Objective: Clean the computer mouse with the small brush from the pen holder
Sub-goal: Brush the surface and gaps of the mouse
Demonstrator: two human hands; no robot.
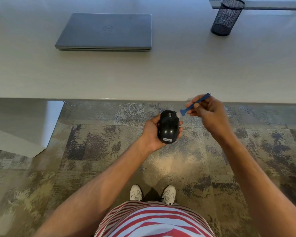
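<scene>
My left hand (151,132) grips a black computer mouse (168,127) from below, top side up, in the air in front of the desk edge. A white label sits at its near end. My right hand (207,112) pinches a small blue brush (193,105) by its handle. The brush's white bristles touch the mouse's far right corner, near the scroll wheel. A black mesh pen holder (226,17) stands upright at the desk's far right and looks empty.
A closed grey laptop (106,31) lies on the pale desk (178,69) at the far middle. A grey strip runs behind the pen holder. Below the desk edge are patterned carpet, a white desk leg (51,124) at left, and my shoes.
</scene>
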